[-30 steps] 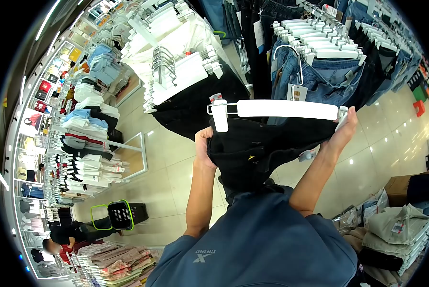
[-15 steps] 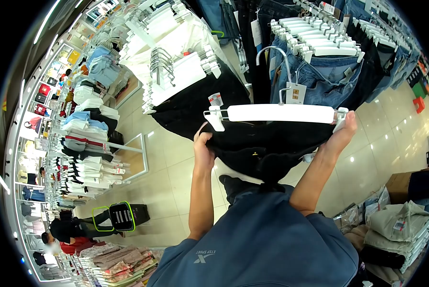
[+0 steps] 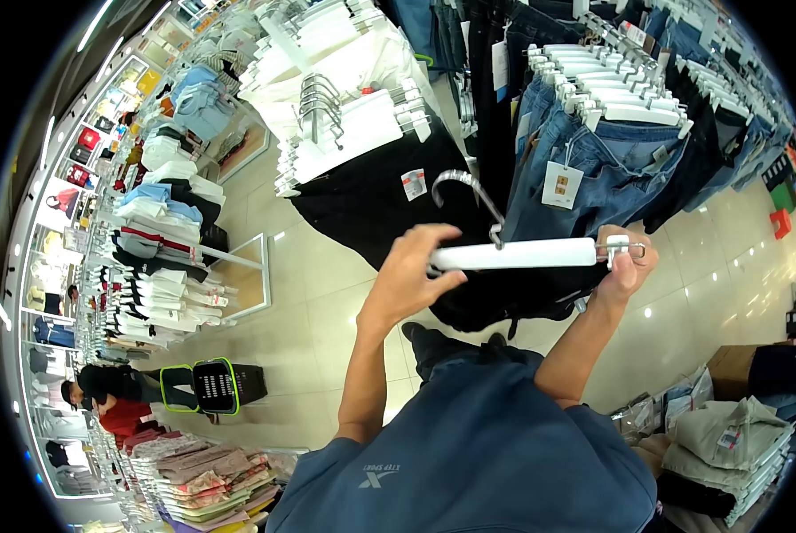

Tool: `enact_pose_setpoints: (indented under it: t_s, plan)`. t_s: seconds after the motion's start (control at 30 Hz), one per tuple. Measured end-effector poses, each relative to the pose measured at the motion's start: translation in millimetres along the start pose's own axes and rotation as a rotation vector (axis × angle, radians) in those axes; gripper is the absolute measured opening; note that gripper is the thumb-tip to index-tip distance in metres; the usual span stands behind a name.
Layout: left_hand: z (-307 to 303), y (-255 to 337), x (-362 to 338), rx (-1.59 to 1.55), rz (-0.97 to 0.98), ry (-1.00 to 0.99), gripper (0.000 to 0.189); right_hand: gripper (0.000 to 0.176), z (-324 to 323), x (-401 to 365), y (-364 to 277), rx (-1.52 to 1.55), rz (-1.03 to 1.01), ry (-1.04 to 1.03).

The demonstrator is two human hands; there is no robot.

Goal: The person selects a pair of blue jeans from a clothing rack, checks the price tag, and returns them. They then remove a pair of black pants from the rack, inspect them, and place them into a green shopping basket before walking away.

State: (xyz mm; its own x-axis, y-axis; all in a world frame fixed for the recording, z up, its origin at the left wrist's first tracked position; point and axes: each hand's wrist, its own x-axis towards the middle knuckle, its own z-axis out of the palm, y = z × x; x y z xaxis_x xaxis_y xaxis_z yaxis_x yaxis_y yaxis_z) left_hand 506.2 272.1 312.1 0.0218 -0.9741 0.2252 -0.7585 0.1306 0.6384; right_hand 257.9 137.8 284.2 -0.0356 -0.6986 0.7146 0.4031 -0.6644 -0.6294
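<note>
A white clip hanger [image 3: 518,255] with a metal hook [image 3: 469,191] lies level in front of my body. My left hand [image 3: 402,280] is around its left end, fingers above the bar and thumb below; the clip there is hidden. My right hand [image 3: 624,271] grips the right end, the thumb pressed at the white clip [image 3: 618,252]. Below the bar hang black pants [image 3: 504,298], partly hidden by the hanger and my hands.
More black pants [image 3: 353,182] hang on white hangers ahead. Blue jeans [image 3: 584,169] hang to the right of them. Folded beige clothes [image 3: 726,435] are stacked at lower right. A person in black [image 3: 114,382] stands at left by a black basket with green edges [image 3: 216,386].
The hanger has moved down and left, its hook now tilting left. My left hand has shifted up from the pants' waist to the hanger's end. The person at left has moved slightly.
</note>
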Motion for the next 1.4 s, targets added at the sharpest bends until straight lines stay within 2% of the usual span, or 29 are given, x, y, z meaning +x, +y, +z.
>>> enact_pose_setpoints:
  t_s: [0.07, 0.17, 0.2, 0.27, 0.3, 0.33, 0.4, 0.43, 0.47, 0.53, 0.57, 0.6, 0.67, 0.77, 0.87, 0.9, 1.0, 1.03, 1.1, 1.23, 1.33, 1.37, 1.4]
  plan:
    - [4.4, 7.7, -1.6, -0.046, 0.036, -0.139, 0.04, 0.047, 3.3, 0.1, 2.3, 0.047, -0.025, -0.062]
    - [8.0, 16.5, -2.0, -0.207, -0.021, -0.48, 0.031, 0.048, 4.9, 3.8, 6.6, 0.108, -0.021, -0.194]
    - [8.1, 18.4, -0.6, -0.217, 0.069, -0.549, 0.03, 0.048, 4.7, 4.3, 9.3, 0.136, -0.015, -0.238]
    - [17.4, 15.4, 1.5, -0.267, 0.002, -0.797, 0.033, 0.046, 6.1, 3.9, 18.4, 0.229, 0.017, -0.242]
    - [18.8, 22.8, 0.8, -0.45, -0.095, -0.839, 0.031, 0.045, 6.3, 1.1, 25.5, 0.273, 0.045, -0.216]
    - [23.3, 21.9, 1.1, -0.602, -0.084, -0.896, 0.026, 0.044, 6.4, -1.8, 32.7, 0.316, 0.072, -0.188]
    - [34.8, 13.3, 1.1, -0.936, -0.146, -0.951, 0.021, 0.039, 5.2, -5.2, 45.7, 0.074, 0.239, -0.087]
    - [42.9, 8.4, -1.3, -1.102, -0.22, -0.917, 0.022, 0.037, 6.9, -6.5, 57.6, 0.026, 0.331, -0.01]
    - [45.4, 7.3, -1.1, -1.207, -0.206, -0.88, 0.022, 0.036, 14.6, -2.9, 59.6, -0.023, 0.423, 0.069]
    - [45.0, 10.0, 0.6, -1.315, -0.269, -0.804, 0.04, 0.035, 25.6, 2.5, 56.5, 0.003, 0.558, 0.078]
    - [45.6, 9.4, 1.4, -1.388, -0.289, -0.818, 0.048, 0.036, 25.7, 5.7, 58.8, -0.103, 0.537, 0.045]
    - [47.7, 8.3, 1.3, -1.532, -0.298, -0.818, 0.051, 0.035, 25.6, 4.0, 57.4, -0.152, 0.512, 0.065]
    - [52.8, 7.7, 5.4, -1.628, -0.275, -0.814, 0.055, 0.04, 27.0, 3.9, 41.5, -0.444, 0.467, 0.071]
    - [53.1, 12.7, 11.6, -1.635, -0.286, -0.809, 0.061, 0.04, 29.5, 2.7, 19.0, -0.341, 0.453, 0.111]
    - [51.5, 21.5, 20.3, -1.51, -0.226, -0.773, 0.067, 0.033, 25.4, -9.5, -7.6, -0.209, 0.475, 0.018]
    - [55.1, 21.9, 26.1, -1.443, -0.196, -0.765, 0.067, 0.043, 20.0, -16.0, -14.2, -0.188, 0.479, -0.064]
    - [47.7, 41.6, 37.6, -1.237, -0.277, -0.668, 0.051, 0.063, 9.1, -34.8, -36.8, -0.056, 0.591, -0.221]
    - [53.1, 47.0, 40.8, -1.214, -0.264, -0.576, 0.045, 0.073, 5.5, -39.5, -43.4, -0.003, 0.651, -0.272]
    - [55.6, 58.5, 49.7, -1.236, -0.282, -0.459, 0.047, 0.093, -1.3, -45.8, -61.6, 0.071, 0.78, -0.353]
    - [67.7, 78.2, 67.1, -1.198, -0.29, -0.227, 0.047, 0.106, -8.6, -41.4, -75.7, -0.148, 0.59, -0.227]
    - [70.2, 88.1, 79.2, -1.253, -0.279, -0.11, 0.041, 0.096, -24.9, -36.8, -72.0, -0.34, 0.387, -0.132]
    - [69.3, 91.0, 82.6, -1.278, -0.274, -0.097, 0.039, 0.086, -25.1, -34.9, -69.1, -0.366, 0.354, -0.083]
    - [68.3, 93.1, 85.1, -1.299, -0.268, -0.086, 0.038, 0.069, -23.3, -33.9, -66.9, -0.329, 0.361, -0.045]
